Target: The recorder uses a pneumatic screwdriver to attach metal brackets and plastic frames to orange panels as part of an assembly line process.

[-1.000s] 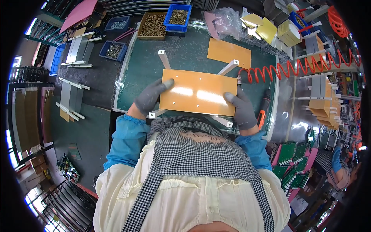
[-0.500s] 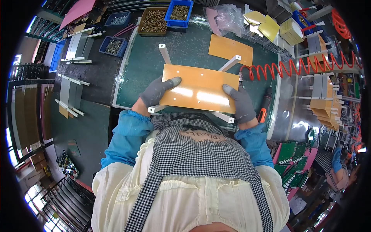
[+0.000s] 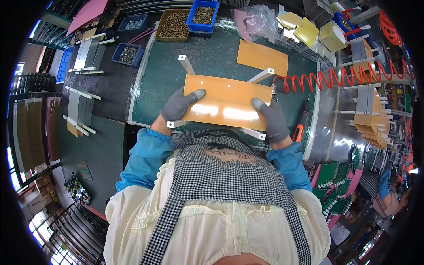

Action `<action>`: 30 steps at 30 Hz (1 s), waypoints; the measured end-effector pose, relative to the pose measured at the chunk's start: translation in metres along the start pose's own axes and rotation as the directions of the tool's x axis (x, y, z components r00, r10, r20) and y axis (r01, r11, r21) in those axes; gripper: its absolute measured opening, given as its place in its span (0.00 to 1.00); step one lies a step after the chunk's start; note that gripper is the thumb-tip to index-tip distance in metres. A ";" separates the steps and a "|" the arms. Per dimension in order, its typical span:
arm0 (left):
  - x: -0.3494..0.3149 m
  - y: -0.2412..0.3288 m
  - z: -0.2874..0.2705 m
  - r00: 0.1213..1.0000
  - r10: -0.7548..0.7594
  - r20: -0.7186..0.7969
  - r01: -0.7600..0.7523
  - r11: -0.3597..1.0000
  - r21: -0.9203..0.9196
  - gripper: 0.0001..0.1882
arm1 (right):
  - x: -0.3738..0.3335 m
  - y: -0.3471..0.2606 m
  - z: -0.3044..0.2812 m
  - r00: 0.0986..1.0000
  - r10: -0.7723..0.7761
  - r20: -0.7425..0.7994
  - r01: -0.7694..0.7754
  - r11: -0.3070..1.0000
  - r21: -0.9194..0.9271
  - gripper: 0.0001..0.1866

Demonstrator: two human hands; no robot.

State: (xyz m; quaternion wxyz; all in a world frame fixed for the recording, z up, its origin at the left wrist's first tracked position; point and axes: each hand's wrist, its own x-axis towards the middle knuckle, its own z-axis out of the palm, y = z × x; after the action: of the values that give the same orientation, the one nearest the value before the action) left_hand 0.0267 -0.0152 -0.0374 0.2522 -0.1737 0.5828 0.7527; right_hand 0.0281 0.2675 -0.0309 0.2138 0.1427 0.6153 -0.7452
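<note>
Both gloved hands grip an orange-brown rectangular panel (image 3: pixel 227 99) with small holes and a glossy surface. My left hand (image 3: pixel 180 105) holds its left edge, thumb on top and the other fingers mostly hidden under it. On the right edge, my right hand (image 3: pixel 274 119) is closed the same way. White square bars stick out past the panel: one at the far left (image 3: pixel 186 65), one at the far right (image 3: pixel 261 76), and two shorter-looking ends on the near side (image 3: pixel 253 133). How they join the panel underneath is hidden.
Another orange panel (image 3: pixel 263 57) lies behind on the green bench mat (image 3: pixel 163 57). A black-and-orange power screwdriver (image 3: pixel 303 120) and a red coiled hose (image 3: pixel 327 83) are on the right. Screw bins (image 3: pixel 174 24) line the back; bar-and-panel assemblies (image 3: pixel 79 106) stand left. Another person (image 3: pixel 384 194) is at far right.
The panel and both hands have shifted very slightly left in the picture, along with the bench. My grip looks the same.
</note>
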 end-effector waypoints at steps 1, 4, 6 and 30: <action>-0.002 0.001 0.002 1.000 -0.004 0.000 0.004 1.000 0.000 0.32 | -0.001 -0.001 0.000 1.000 -0.002 -0.002 0.002 1.000 -0.024 0.19; -0.005 0.001 0.005 0.997 0.082 0.015 -0.081 0.996 -0.040 0.32 | -0.005 -0.006 0.000 1.000 -0.002 0.029 0.002 1.000 -0.001 0.20; 0.001 0.001 0.000 0.997 0.066 0.031 -0.068 0.995 0.074 0.32 | -0.006 -0.006 -0.001 0.998 -0.004 0.064 0.001 0.999 0.046 0.20; 0.002 -0.002 0.007 0.991 0.045 -0.125 -0.025 0.987 0.157 0.36 | 0.003 0.010 -0.017 0.991 -0.035 0.127 0.028 0.998 0.053 0.23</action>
State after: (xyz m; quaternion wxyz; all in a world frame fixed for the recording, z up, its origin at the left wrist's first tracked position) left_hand 0.0259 -0.0080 -0.0383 0.2135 -0.1913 0.6574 0.6969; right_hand 0.0296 0.2816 -0.0447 0.2373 0.0904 0.5834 -0.7715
